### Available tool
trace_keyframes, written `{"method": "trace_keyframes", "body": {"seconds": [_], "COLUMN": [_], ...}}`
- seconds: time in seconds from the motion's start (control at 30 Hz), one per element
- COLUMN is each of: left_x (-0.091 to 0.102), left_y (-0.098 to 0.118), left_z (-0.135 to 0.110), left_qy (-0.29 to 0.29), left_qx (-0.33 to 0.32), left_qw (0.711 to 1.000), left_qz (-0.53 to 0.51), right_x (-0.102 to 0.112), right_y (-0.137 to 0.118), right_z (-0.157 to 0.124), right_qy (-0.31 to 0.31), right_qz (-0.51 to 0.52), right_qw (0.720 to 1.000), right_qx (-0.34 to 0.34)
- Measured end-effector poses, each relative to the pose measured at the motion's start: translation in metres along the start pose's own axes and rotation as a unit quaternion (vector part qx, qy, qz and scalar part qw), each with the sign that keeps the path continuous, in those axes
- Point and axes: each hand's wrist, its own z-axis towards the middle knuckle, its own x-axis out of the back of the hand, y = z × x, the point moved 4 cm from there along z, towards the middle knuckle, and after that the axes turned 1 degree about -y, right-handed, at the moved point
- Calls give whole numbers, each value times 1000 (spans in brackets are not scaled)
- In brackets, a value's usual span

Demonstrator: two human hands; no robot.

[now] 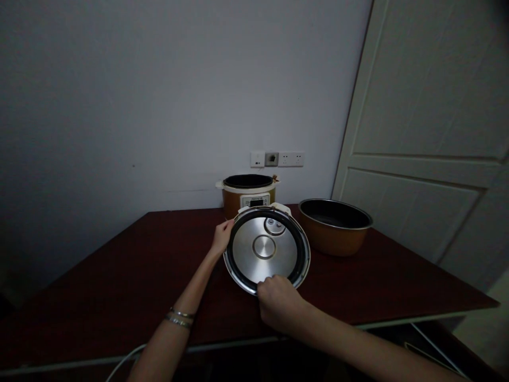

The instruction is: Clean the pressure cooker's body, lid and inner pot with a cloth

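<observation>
My right hand point(280, 303) and left hand point(222, 236) grip a round silver metal lid point(246, 252).
Right fingers curled on near edge, left ones clamping left edge. Lid's tilted, underside facing me, black ring point(301, 252) fitted. Done: lid's off the gold-and-white round cooker body point(233, 204), open behind; brown black-lined pot point(336, 241) stands apart, right, on dark-red table point(119, 281). Not done: nothing's reassembled.

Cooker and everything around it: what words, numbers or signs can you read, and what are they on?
None can be read for sure.
Cooker panel: a line of tiny print and small marks, too small and blurred.
Left wall plate: a small dark mark, too small to make out.
Lid: no readable text.
</observation>
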Motion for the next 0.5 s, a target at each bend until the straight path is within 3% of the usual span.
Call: {"method": "trace_keyframes", "body": {"seconds": [0.13, 0.27, 0.5], "left_x": [-1, 2, 1], "left_y": [-3, -6, -6], "left_z": [1, 1, -1], "left_qy": [6, 42, 10], "left_qx": [26, 67, 100], "left_qw": [999, 995, 988], "left_qz": [-33, -54, -115], "right_x": [2, 6, 9], "right_y": [0, 0, -6], "right_z": [5, 12, 30], "right_qy": [35, 73, 115], "right_qz": [17, 107, 283], "right_qw": [999, 992, 952], "right_qx": [-12, -6, 10]}}
